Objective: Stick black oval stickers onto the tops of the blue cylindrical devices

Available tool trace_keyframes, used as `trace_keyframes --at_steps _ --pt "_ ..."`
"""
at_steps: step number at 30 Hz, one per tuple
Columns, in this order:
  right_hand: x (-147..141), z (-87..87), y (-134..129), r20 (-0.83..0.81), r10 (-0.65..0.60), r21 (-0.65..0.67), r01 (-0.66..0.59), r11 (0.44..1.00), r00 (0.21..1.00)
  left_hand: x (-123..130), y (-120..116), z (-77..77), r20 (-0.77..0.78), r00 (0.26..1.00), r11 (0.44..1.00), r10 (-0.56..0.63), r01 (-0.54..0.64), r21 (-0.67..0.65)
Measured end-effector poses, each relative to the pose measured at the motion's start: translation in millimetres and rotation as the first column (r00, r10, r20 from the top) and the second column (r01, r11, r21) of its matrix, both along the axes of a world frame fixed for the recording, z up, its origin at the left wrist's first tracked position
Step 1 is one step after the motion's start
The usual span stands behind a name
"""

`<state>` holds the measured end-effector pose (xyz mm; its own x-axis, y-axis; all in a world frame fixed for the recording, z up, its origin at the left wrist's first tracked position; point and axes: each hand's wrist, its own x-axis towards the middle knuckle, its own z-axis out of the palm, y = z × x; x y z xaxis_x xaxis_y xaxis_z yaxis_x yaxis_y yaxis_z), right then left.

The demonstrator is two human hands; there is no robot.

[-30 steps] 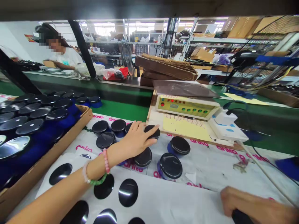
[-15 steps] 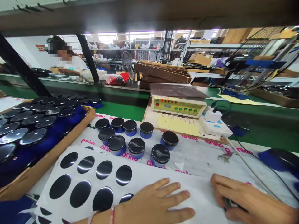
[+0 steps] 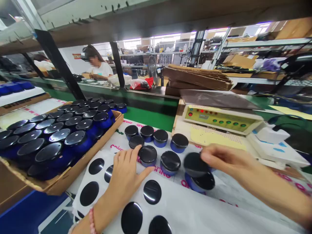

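Note:
My right hand (image 3: 224,162) pinches a thin black disc (image 3: 193,165) by its right edge. The disc is blurred and hangs just over a round blue piece with a glossy black top (image 3: 203,182). My left hand (image 3: 128,169) is open above the white sheet, its thumb apart from the fingers. Its index finger and thumb lie beside another black-topped blue piece (image 3: 148,155); whether they touch it I cannot tell. Black round stickers (image 3: 152,192) lie in rows on the white sheet (image 3: 190,211). Several more black-topped pieces (image 3: 170,162) stand behind it.
At left stands a cardboard tray (image 3: 97,146) filled with black-topped blue pieces. A control box (image 3: 219,118) with lit indicators sits at the back right, next to a white power adapter (image 3: 273,139). A shelf beam (image 3: 146,22) crosses overhead. A co-worker (image 3: 98,66) sits across the green conveyor (image 3: 151,113).
My right hand has lifted off the sheet and moved to the pieces, now with a black disc. My left hand has moved left and away from me. The view has turned left.

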<state>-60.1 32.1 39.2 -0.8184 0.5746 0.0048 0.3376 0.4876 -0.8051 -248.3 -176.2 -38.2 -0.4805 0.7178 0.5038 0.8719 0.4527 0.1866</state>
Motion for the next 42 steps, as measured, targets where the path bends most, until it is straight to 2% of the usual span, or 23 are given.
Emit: trace_keyframes --at_steps 3,4,6,8,12,16,26,34,42 --pt "-69.2 -9.4 -19.2 0.014 0.141 -0.155 -0.138 0.978 0.99 -4.7 2.0 -10.9 0.088 0.996 1.0 -0.018 0.016 0.021" --pt "-86.0 -14.8 -23.9 0.005 0.154 -0.173 -0.151 0.973 0.988 -5.0 3.3 -13.3 0.117 0.993 0.999 -0.026 0.022 0.036" --pt "-109.0 -25.3 -30.0 0.007 0.186 -0.204 -0.181 0.962 0.982 -6.3 4.9 -16.6 0.166 0.985 0.997 -0.043 0.033 0.063" --pt "-120.1 -32.5 -32.1 0.027 0.21 -0.219 -0.199 0.955 0.977 -8.8 4.7 -18.6 0.199 0.977 0.995 -0.073 0.058 0.082" --pt "-124.1 -37.9 -30.4 0.062 0.222 -0.255 -0.2 0.946 0.973 -13.2 3.0 -17.9 0.266 0.956 0.99 -0.121 0.096 0.102" --pt "-122.1 -41.7 -29.7 0.084 0.236 -0.26 -0.207 0.943 0.968 -13.6 4.4 -14.5 0.317 0.943 0.992 -0.103 0.071 0.109" --pt "-120.4 -43.2 -37.1 0.199 0.187 0.023 -0.195 0.98 0.962 -11.5 4.7 -15.8 0.345 0.935 0.994 -0.081 0.048 0.103" --pt "-119.6 -44.2 -38.7 0.175 0.172 0.078 -0.188 0.979 0.969 -9.6 4.4 -13.4 0.364 0.929 0.995 -0.068 0.038 0.088" --pt "-119.3 -44.2 -36.3 0.162 0.209 0.081 -0.224 0.971 0.964 -7.9 2.8 -11.0 0.352 0.933 0.996 -0.073 0.05 0.074"
